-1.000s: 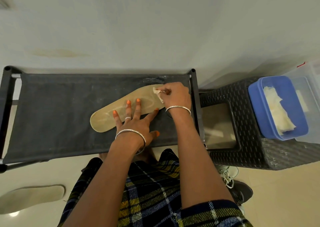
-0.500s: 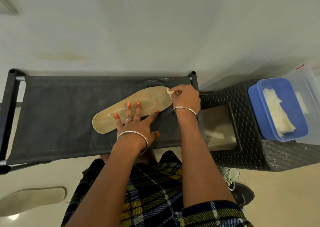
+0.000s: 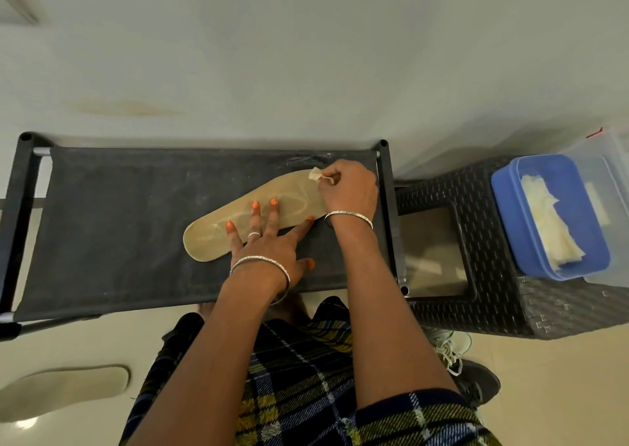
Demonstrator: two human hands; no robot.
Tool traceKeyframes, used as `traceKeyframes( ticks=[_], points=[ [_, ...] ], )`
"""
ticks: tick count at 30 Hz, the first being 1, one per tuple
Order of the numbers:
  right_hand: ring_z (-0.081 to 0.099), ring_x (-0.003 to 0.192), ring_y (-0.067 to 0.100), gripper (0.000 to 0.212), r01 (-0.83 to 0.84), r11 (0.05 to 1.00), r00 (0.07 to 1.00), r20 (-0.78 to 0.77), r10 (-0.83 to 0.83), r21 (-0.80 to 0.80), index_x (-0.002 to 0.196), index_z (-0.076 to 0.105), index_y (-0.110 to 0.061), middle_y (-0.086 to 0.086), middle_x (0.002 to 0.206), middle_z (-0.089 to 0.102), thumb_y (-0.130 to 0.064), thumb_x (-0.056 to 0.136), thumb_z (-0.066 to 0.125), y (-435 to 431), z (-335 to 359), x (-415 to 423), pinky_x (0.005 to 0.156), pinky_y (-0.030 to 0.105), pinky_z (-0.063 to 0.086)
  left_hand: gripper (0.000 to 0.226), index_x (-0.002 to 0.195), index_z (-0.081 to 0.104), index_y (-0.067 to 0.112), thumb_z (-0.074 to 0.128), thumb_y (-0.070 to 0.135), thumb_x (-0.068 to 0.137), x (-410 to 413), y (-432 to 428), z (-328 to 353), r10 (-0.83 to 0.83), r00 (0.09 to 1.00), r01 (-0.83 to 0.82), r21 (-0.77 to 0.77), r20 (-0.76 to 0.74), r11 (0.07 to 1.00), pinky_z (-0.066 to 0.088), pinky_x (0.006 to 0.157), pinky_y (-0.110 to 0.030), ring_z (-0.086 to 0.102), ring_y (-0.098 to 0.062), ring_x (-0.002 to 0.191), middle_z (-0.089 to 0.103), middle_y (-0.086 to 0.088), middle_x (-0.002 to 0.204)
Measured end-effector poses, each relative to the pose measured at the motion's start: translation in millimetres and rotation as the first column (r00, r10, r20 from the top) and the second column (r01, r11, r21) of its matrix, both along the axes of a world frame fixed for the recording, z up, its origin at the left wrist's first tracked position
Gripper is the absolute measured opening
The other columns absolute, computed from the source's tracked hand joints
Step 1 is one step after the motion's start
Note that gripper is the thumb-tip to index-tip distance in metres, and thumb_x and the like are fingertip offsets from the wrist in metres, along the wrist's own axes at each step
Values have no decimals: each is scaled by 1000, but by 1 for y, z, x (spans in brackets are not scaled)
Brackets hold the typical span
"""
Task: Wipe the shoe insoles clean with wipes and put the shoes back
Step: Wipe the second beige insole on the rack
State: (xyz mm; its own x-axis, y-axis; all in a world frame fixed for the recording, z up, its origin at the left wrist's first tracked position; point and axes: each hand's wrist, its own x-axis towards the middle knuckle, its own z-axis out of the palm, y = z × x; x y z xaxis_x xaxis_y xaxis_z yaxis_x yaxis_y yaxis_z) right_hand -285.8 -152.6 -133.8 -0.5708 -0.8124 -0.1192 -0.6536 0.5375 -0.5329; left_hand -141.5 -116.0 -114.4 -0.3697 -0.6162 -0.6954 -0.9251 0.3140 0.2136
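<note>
The tan insole (image 3: 296, 195) lies flat and slanted on the black fabric shelf (image 3: 119, 224). One end sits under your right grip (image 3: 350, 187), which pinches a small crumpled wipe (image 3: 315, 174) at that end's far edge. Your left grip (image 3: 269, 241), just beside the right and nearer you, is released: its fingers are straight and spread, the fingertips rest on the insole's middle, and the thumb lies on the fabric. Well left of that grip, a second insole (image 3: 64, 391) lies on the floor. To the right of your right grip stands a dark woven stool (image 3: 493, 302) carrying a blue tub (image 3: 503, 207) of spare wipes (image 3: 551, 221). Beside that forearm, a dark shoe (image 3: 476, 381) with pale laces sits on the floor.
</note>
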Motion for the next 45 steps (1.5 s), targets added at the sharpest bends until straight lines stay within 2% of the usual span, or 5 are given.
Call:
traceKeyframes(
  ticks=[5,11,19,26,45],
  points=[
    [68,90,17,16,-236,969,971,41,233,67,94,78,-29,-7,99,74,-18,83,71,-1,5,12,82,33,56,70,147,-5,55,39,62,94,-1,2,1,-4,1000,4,-15,-2,1000,-11,111,-66,-33,-32,141,-33,-4,156],
    [69,98,32,15,30,984,997,-69,-18,174,95,79,-28,4,104,74,-23,84,70,7,15,-22,81,31,54,68,149,-1,53,39,62,94,4,1,9,-4,1000,4,-14,15,1000,-9,112,-66,-29,-32,143,-28,-3,158],
    [69,94,26,17,-183,976,983,52,178,117,98,80,-27,0,103,76,-23,83,74,10,12,-2,86,34,55,71,150,0,50,42,60,94,-1,5,9,28,999,-28,-5,28,1000,-11,111,-67,-27,-32,144,-28,-3,158],
    [69,97,29,14,84,982,993,-99,-67,170,101,77,-22,6,104,73,-25,88,71,3,12,-15,70,27,47,70,150,1,49,41,61,94,-4,2,13,27,998,-28,14,56,1000,-10,111,-66,-26,-31,144,-27,-3,159],
    [69,80,19,19,21,999,999,30,-22,32,86,80,-26,-4,90,75,-11,86,68,1,4,-16,72,29,57,85,148,-19,47,44,62,93,-4,3,7,-29,996,22,88,80,996,-12,111,-67,-33,-31,141,-42,-1,151]
  ],
)
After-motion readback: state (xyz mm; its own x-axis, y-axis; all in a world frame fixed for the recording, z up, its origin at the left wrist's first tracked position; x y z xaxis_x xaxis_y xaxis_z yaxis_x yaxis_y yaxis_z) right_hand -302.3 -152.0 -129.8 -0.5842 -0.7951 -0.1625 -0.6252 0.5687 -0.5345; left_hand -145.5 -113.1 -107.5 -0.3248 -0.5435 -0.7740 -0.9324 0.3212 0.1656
